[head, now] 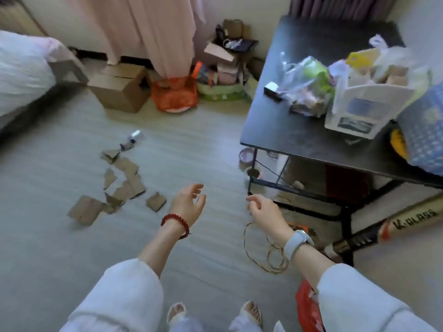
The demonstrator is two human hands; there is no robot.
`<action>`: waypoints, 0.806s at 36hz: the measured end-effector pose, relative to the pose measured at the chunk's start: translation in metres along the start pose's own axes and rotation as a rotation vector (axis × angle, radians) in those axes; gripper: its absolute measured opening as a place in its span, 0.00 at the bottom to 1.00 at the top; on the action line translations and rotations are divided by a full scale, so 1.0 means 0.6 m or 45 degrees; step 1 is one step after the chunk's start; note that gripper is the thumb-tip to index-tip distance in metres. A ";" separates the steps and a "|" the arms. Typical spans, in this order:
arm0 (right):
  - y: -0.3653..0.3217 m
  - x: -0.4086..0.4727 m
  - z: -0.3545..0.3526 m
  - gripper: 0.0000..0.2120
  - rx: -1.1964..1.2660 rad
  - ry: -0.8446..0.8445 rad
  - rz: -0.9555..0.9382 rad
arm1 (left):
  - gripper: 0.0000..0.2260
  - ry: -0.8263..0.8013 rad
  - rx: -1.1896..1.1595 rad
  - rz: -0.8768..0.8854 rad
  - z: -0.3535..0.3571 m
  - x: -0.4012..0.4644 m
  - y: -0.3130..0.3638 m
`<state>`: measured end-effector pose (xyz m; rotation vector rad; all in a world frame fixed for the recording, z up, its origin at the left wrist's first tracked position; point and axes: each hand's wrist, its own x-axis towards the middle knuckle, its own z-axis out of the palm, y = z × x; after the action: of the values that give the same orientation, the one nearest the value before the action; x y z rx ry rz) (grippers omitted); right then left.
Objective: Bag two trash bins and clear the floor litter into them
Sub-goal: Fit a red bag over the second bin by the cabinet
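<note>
**Over the bare floor, both hands empty, litter waiting at ten o'clock**

Above the grey floor (203,144) the left hand (188,204) hangs with fingers spread and loose, grasping nothing. Right hand (262,209) likewise empty, fingers half curled and slack. Person stands, feet at six o'clock.

Task things: torn cardboard scraps (119,185) lie scattered from nine to ten o'clock of the left hand, some overlapping, one square just beside the wrist line. Small crumpled wrapper (133,138) at the far end of the trail, eleven o'clock. No trash bin identifiable in view; something red and plastic (305,307) sits at five o'clock by the right sleeve, possibly a bag, cannot tell.

Judgement on the step: nothing is bagged or gathered yet as far as shown. Best approach looks like locating bin and liner first, then crouching near the scraps and sweeping the overlapped pieces into one stack before lifting, rather than picking singly. Flat card on smooth floor will likely need a fingernail or slide to get an edge up.

Around: black table (299,130) at one to three o'clock, loaded with plastic bags. Its metal legs (251,173) and a thin looped cord (263,250) at four o'clock lie close to the feet, a likely trip or snag. Cardboard box (119,92) and orange bag (173,97) at twelve o'clock against the wall; bed corner (21,70) at ten. A long tube (395,226) leans under the table at three o'clock.
</note>
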<state>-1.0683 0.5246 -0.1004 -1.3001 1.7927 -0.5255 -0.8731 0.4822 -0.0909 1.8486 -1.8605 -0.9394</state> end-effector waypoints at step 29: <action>-0.722 -0.110 1.008 0.15 -0.495 -0.990 -0.828 | 0.11 0.997 -0.319 -1.060 -0.662 -0.411 -0.870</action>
<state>-0.3216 0.5048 -0.0961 -2.0166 0.8242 0.0363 -0.2009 0.6797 -0.1046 2.3574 -0.4867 -0.4760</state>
